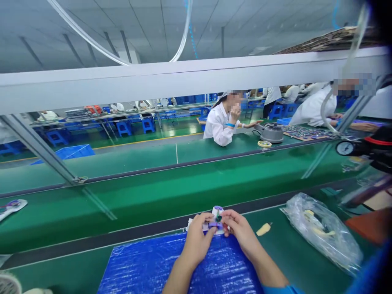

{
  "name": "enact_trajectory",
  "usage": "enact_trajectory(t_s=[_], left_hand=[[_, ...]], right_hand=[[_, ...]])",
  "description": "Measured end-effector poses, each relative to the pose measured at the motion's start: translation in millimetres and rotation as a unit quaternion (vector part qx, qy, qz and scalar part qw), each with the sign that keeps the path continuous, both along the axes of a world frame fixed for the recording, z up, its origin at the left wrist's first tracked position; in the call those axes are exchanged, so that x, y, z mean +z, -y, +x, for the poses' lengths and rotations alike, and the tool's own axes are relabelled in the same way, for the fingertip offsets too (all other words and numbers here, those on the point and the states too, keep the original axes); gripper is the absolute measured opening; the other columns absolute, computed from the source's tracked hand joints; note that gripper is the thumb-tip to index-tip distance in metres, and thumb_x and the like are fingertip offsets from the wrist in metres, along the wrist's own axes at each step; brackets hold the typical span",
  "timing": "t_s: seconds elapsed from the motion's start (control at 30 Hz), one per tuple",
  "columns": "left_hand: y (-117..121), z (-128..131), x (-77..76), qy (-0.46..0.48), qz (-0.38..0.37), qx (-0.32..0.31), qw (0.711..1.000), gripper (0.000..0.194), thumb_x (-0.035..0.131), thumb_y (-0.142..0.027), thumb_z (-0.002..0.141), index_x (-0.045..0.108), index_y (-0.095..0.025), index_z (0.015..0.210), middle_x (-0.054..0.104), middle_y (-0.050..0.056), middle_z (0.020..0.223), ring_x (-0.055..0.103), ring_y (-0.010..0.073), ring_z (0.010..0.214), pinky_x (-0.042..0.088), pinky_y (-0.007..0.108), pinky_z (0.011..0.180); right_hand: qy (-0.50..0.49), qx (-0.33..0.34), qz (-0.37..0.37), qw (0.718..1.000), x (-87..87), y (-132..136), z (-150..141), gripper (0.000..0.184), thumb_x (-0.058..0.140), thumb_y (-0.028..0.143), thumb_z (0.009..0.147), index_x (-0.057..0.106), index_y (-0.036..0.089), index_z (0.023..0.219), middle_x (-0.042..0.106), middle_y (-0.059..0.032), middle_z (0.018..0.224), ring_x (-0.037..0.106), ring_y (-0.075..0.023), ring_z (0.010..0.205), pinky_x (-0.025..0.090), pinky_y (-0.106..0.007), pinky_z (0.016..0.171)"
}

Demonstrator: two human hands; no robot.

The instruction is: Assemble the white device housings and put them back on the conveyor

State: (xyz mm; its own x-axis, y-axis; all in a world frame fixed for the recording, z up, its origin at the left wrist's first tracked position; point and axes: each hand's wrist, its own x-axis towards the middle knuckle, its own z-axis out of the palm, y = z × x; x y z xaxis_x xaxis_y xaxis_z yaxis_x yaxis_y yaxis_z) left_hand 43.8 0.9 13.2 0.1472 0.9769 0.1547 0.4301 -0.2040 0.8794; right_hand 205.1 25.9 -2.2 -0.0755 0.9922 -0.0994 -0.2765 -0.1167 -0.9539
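Note:
Both hands meet at a small white and purple plastic part [216,225], just above the far edge of a blue wrapped pad [147,265]. My left hand [197,239] is closed on its left side, thumb along the near edge. At its right side my right hand [240,232] has its fingers closed, the fingertips by a small dark green piece [218,218] in its middle. Fingers partly hide the part, so its full shape does not show. To the right of my right hand lies a small tool with a pale yellow handle [263,229].
A clear plastic bag [321,232] with pale pieces lies at right. Beyond runs a green conveyor belt [159,192], carrying a white and purple piece [14,207] at far left. Across it a co-worker [219,122] sits near a grey round device [272,133]. A pressure gauge [344,148] hangs right.

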Motion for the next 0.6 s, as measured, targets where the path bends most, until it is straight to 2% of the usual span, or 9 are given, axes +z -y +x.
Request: enact_trajectory(t_s=[0.1, 0.17, 0.23, 0.3, 0.4, 0.53, 0.6], left_hand=[[-5.7, -9.2, -8.5, 0.172, -0.053, 0.050, 0.982, 0.033, 0.056, -0.033, 0.086, 0.049, -0.019, 0.115, 0.064, 0.006, 0.096, 0.058, 0.0191, 0.085, 0.043, 0.031, 0.076], [-7.7, -12.2, -11.8, 0.248, -0.056, 0.057, 0.965, 0.038, 0.053, -0.039, 0.089, 0.043, -0.018, 0.120, 0.064, 0.006, 0.096, 0.058, 0.0183, 0.086, 0.042, 0.030, 0.077], [-8.4, -12.1, -13.8, 0.274, -0.056, 0.061, 0.958, 0.039, 0.051, -0.042, 0.090, 0.038, -0.019, 0.120, 0.063, 0.006, 0.096, 0.058, 0.0173, 0.086, 0.041, 0.029, 0.077], [-8.0, -10.3, -14.7, 0.274, -0.057, 0.071, 0.957, 0.030, 0.049, -0.041, 0.092, 0.040, -0.021, 0.112, 0.063, 0.005, 0.096, 0.057, 0.0167, 0.085, 0.041, 0.028, 0.077], [-5.3, -7.7, -12.6, 0.252, -0.050, 0.080, 0.963, 0.016, 0.047, -0.036, 0.093, 0.041, -0.021, 0.094, 0.061, 0.004, 0.098, 0.056, 0.0172, 0.089, 0.041, 0.029, 0.080], [1.3, -6.7, -3.8, 0.162, -0.031, 0.057, 0.985, 0.019, 0.037, -0.033, 0.096, 0.048, -0.020, 0.087, 0.059, 0.004, 0.093, 0.054, 0.0177, 0.085, 0.041, 0.030, 0.078], [4.2, -6.0, -0.1, 0.111, -0.009, 0.039, 0.993, 0.015, 0.041, -0.029, 0.094, 0.053, -0.021, 0.093, 0.059, 0.005, 0.102, 0.055, 0.0186, 0.091, 0.042, 0.031, 0.082]], right_hand=[[0.057, 0.097, 0.017, 0.993, 5.3, 2.2, 4.5, 0.025, 0.073, 0.039, 0.071, 0.070, 0.018, 0.085, 0.060, 0.0009, 0.058, 0.053, -0.0148, 0.053, 0.042, -0.027, 0.056], [0.114, 0.117, 0.045, 0.986, 7.1, 3.1, 5.9, 0.023, 0.072, 0.038, 0.073, 0.073, 0.019, 0.085, 0.061, -0.0003, 0.060, 0.055, -0.0164, 0.057, 0.042, -0.029, 0.059], [0.144, 0.121, 0.071, 0.980, 7.0, 3.6, 6.6, 0.022, 0.069, 0.040, 0.075, 0.074, 0.020, 0.083, 0.062, -0.0014, 0.061, 0.055, -0.0182, 0.059, 0.043, -0.030, 0.061], [0.140, 0.118, 0.085, 0.979, 5.9, 4.0, 6.7, 0.022, 0.066, 0.041, 0.078, 0.075, 0.022, 0.083, 0.066, -0.0039, 0.068, 0.059, -0.0210, 0.067, 0.046, -0.033, 0.068], [0.111, 0.111, 0.066, 0.985, 4.3, 4.8, 4.8, 0.023, 0.069, 0.042, 0.075, 0.076, 0.022, 0.083, 0.072, -0.0082, 0.088, 0.063, -0.0255, 0.085, 0.047, -0.037, 0.081], [0.102, 0.111, 0.038, 0.988, 2.8, 5.7, -1.9, 0.025, 0.072, 0.042, 0.074, 0.075, 0.020, 0.087, 0.073, -0.0082, 0.086, 0.065, -0.0250, 0.080, 0.048, -0.036, 0.076], [0.094, 0.093, 0.045, 0.990, 2.1, 6.5, -5.8, 0.025, 0.071, 0.043, 0.074, 0.074, 0.020, 0.084, 0.072, -0.0072, 0.083, 0.064, -0.0238, 0.076, 0.048, -0.034, 0.073]])
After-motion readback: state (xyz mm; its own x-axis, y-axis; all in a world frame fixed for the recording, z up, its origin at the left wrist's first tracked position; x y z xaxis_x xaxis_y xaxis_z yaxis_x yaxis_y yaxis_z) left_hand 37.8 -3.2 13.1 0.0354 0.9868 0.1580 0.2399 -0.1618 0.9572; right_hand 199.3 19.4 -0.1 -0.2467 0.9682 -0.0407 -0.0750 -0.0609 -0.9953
